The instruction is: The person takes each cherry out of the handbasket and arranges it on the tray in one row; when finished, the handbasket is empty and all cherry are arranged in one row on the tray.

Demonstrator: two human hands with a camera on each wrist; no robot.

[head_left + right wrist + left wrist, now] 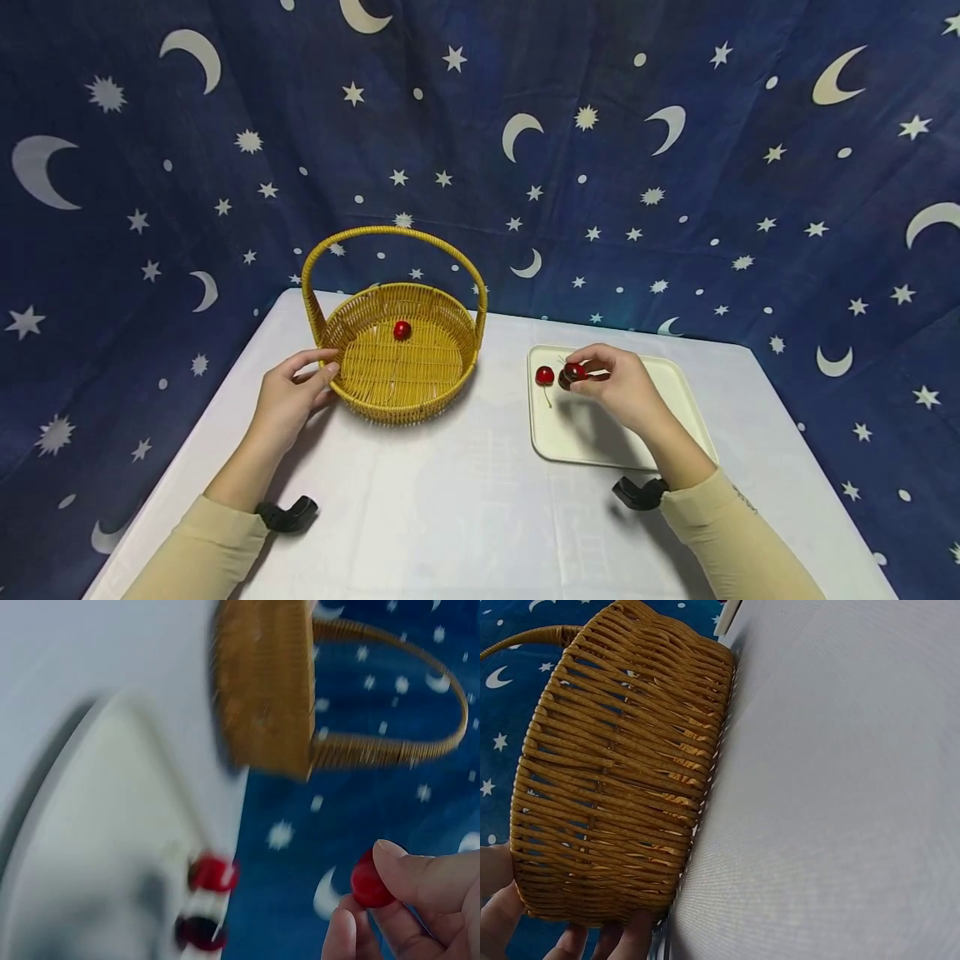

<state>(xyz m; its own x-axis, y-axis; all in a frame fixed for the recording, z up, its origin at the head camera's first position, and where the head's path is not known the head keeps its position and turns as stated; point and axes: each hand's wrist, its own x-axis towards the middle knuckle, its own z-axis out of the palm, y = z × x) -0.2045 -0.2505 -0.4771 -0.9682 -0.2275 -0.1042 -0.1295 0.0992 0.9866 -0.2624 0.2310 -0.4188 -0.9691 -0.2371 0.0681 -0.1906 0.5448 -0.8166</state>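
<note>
The person's left hand (294, 390) grips the left rim of a yellow woven basket (397, 367), which stands on the white table (442, 508) with one red cherry (402, 331) inside. Farther right, a cream tray (678, 383) bears a second cherry (544, 377) and a darker one (563, 382) (both near its left edge). Above them, the right hand (618, 383) pinches another red cherry (369, 885) between thumb and fingers.

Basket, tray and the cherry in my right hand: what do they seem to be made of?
Basket: woven, glossy tan strands, suggesting wicker or plastic rattan. Tray: smooth, plain cream surface with rounded corners, probably plastic. Cherry in your right hand: glossy red skin; plastic or real fruit, I can't tell.
</note>
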